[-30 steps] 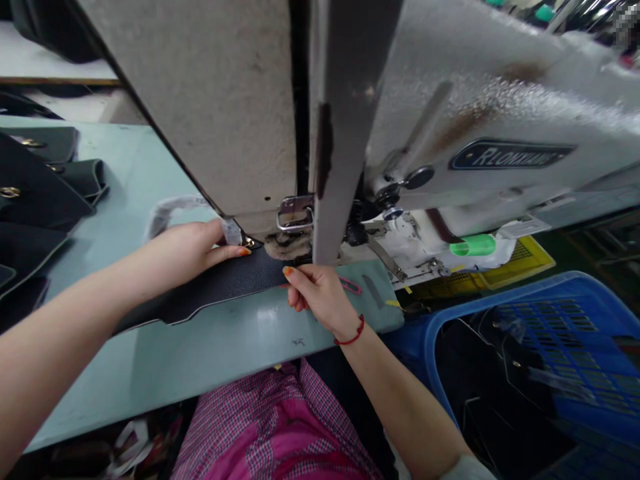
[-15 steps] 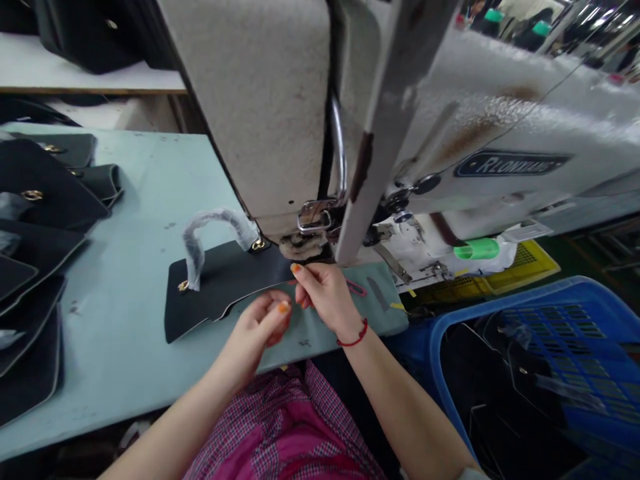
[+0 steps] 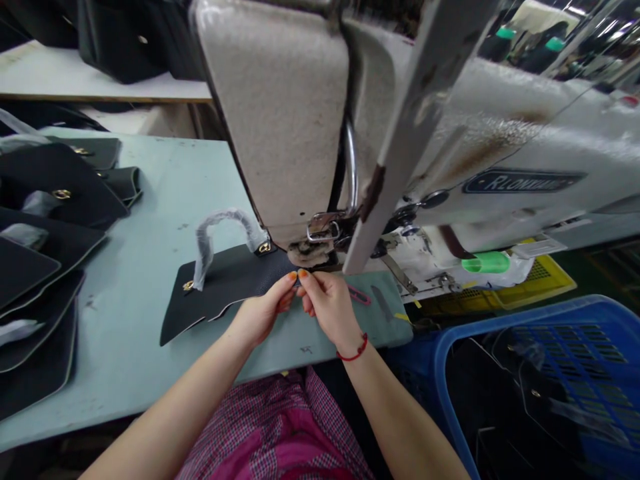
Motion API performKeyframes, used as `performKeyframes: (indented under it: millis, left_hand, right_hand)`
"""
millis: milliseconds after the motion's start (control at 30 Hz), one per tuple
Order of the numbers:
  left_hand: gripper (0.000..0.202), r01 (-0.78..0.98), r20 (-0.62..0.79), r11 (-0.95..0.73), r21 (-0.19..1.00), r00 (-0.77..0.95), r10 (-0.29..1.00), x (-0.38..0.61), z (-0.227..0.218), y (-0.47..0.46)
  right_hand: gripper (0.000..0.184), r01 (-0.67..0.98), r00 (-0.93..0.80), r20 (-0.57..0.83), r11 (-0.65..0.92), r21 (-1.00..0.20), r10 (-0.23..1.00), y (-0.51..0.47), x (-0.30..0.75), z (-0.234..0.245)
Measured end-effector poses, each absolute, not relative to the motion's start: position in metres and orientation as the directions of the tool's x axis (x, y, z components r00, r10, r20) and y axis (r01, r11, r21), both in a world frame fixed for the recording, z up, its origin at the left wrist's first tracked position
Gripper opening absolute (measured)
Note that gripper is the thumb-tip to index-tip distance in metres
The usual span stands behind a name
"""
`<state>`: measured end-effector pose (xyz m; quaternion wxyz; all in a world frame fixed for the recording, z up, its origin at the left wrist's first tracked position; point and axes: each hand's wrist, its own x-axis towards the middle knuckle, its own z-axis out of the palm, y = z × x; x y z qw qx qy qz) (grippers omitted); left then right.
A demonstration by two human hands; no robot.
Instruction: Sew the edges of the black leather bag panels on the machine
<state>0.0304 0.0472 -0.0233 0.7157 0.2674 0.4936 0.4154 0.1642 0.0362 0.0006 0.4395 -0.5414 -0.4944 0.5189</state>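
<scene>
Fingers at black panel edge, tabletop alongside

One brand name can be read: on the pale arm of the sewing machine, well to the right of the person's fingers and higher up, a dark oblong nameplate bears "RLONXIANG" in light capitals, the last letters blurred. On the table, just nearer the person's body than the fingers, a small dark mark is too tiny to read.
</scene>
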Motion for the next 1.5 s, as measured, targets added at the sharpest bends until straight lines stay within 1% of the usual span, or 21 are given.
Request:
performKeyframes:
  millis: [100,167,233,367,467,567,700,933,1133,1333,1500]
  left_hand:
    - [0.045,-0.319,-0.441,0.478,0.818,0.185,0.878,0.032,-0.021,0.049]
    - [0.046,-0.316,-0.433,0.457,0.831,0.148,0.889,0.033,-0.019,0.051]
    - [0.047,-0.31,-0.43,0.444,0.841,0.116,0.895,0.033,-0.018,0.053]
    - [0.044,-0.319,-0.386,0.404,0.858,0.12,0.915,0.034,-0.018,0.058]
    - [0.04,-0.35,-0.353,0.368,0.862,0.109,0.929,0.035,-0.019,0.062]
    - [0.039,-0.367,-0.351,0.357,0.859,0.086,0.932,0.035,-0.019,0.064]
    - [0.037,-0.371,-0.351,0.354,0.859,0.078,0.933,0.035,-0.02,0.067]
    - [0.034,-0.381,-0.322,0.332,0.863,0.093,0.942,0.036,-0.021,0.069]
    - [0.034,-0.416,-0.32,0.319,0.852,0.069,0.945,0.039,-0.025,0.07]
    - [0.036,-0.457,-0.316,0.282,0.843,0.001,0.949,0.046,-0.025,0.068]
    - [0.033,-0.537,-0.345,0.25,0.806,-0.083,0.935,0.059,-0.021,0.061]
  right_hand:
    - [0.044,0.033,-0.028,-0.116,-0.115,-0.993,0.993,0.03,0.164,-0.001]
    - [0.043,0.006,-0.035,-0.112,-0.112,-0.994,0.993,0.022,0.164,-0.004]
    - [0.044,0.008,-0.04,-0.141,-0.141,-0.99,0.989,0.012,0.166,-0.009]
    - [0.051,0.052,-0.059,-0.24,-0.237,-0.97,0.969,-0.012,0.169,-0.027]
    - [0.055,0.1,-0.082,-0.284,-0.275,-0.956,0.955,-0.027,0.169,-0.046]
    - [0.054,0.169,-0.093,-0.294,-0.275,-0.946,0.951,-0.038,0.167,-0.065]
    - [0.053,0.266,-0.112,-0.272,-0.235,-0.935,0.956,-0.043,0.166,-0.081]
    - [0.052,0.293,-0.132,-0.273,-0.225,-0.929,0.953,-0.042,0.168,-0.082]
    - [0.049,0.299,-0.148,-0.253,-0.2,-0.933,0.956,-0.042,0.169,-0.083]
    - [0.047,0.294,-0.159,-0.249,-0.195,-0.936,0.956,-0.041,0.17,-0.08]
    - [0.047,0.308,-0.171,-0.242,-0.181,-0.934,0.955,-0.041,0.172,-0.078]
